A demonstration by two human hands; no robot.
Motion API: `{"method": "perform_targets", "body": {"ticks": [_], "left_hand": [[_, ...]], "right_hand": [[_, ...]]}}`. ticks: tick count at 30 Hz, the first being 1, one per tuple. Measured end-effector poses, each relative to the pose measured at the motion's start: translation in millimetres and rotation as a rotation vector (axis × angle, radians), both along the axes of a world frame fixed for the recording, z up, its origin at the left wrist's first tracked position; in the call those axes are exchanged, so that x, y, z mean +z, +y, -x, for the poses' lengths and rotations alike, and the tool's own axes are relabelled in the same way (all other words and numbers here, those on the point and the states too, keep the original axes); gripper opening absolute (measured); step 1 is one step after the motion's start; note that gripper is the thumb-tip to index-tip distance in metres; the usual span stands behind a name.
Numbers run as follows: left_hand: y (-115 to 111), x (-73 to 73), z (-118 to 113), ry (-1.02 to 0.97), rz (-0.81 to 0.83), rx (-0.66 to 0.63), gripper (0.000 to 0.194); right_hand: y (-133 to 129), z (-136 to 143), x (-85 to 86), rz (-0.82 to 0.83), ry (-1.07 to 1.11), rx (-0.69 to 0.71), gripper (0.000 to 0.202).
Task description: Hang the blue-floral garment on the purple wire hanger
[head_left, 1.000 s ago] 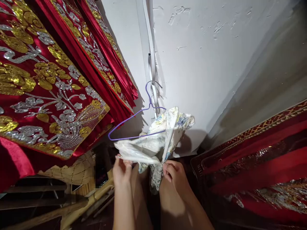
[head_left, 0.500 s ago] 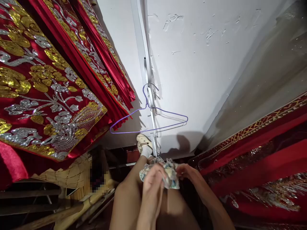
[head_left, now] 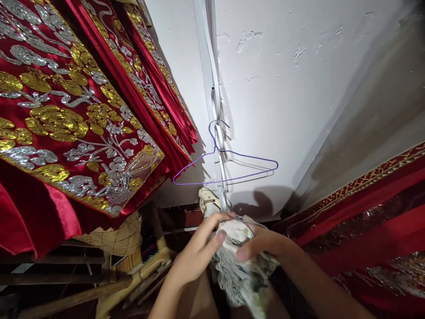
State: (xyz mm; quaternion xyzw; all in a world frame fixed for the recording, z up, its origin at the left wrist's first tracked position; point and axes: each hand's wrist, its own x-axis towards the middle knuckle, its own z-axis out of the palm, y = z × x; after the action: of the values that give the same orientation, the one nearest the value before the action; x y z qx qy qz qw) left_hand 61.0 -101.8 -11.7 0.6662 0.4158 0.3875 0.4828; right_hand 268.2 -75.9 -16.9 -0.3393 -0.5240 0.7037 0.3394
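A pale, crumpled floral garment (head_left: 232, 279) with gathered folds lies bunched over my lap, its lower end blurred by motion. My left hand (head_left: 202, 252) grips its upper left side, thumb on top of the cloth. On the opposite side my right hand (head_left: 264, 243) holds it too, with the thumb pressing on the fabric and the other fingers hidden behind. Beyond both hands a thin purple clothes hanger (head_left: 226, 180) hangs from a white looped strap (head_left: 217, 102) in front of the wall. What kind of garment it is I cannot make out.
Red cloths with gold and silver sequins (head_left: 79, 133) hang at the left. A wooden chair (head_left: 133, 288) stands below them. Red embroidered fabric (head_left: 365, 230) fills the right side beside a translucent plastic sheet (head_left: 361, 119). A cream clog (head_left: 208, 197) shows near the white wall (head_left: 275, 79).
The garment has been brought closer and spread more, with its folds hanging lower. Both hands have shifted, thumbs now on top of the cloth. The view has shifted slightly left.
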Motion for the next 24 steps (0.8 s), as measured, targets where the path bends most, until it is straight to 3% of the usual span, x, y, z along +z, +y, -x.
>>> {"method": "perform_targets", "body": {"ticks": [2,4,6,8,11,13,18,20,24], "left_hand": [[3,-14.8,3,0.179,0.054,-0.221,0.052],[5,-28.8,12,0.37,0.03,-0.33,0.047],[8,-37.5,28,0.573,0.007,-0.307,0.037],[15,-38.8,52,0.752,0.016,-0.203,0.028],[28,-28.7,86,0.905,-0.042,-0.003,0.033],[37,-17.6,103,0.937,-0.134,0.105,0.038],[55,1.3,122,0.922,-0.231,0.248,0.039],[61,3.5,124,0.87,-0.232,0.286,0.037],[71,11.3,110,0.709,-0.308,0.372,0.026]], "right_hand": [[6,-14,16.3,-0.019,-0.096,0.349,0.035],[13,-34,33.1,-0.112,-0.216,0.428,0.026],[20,-51,46.7,-0.241,-0.321,0.337,0.022],[30,-59,52.4,-0.378,-0.422,0.137,0.023],[55,-50,40.7,-0.506,-0.523,-0.261,0.046],[74,-36,23.4,-0.522,-0.543,-0.395,0.06],[106,-17,-12.6,-0.515,-0.547,-0.443,0.018],[106,-21,-16.7,-0.524,-0.537,-0.485,0.009],[91,-32,-13.6,-0.567,-0.509,-0.459,0.013]]}}
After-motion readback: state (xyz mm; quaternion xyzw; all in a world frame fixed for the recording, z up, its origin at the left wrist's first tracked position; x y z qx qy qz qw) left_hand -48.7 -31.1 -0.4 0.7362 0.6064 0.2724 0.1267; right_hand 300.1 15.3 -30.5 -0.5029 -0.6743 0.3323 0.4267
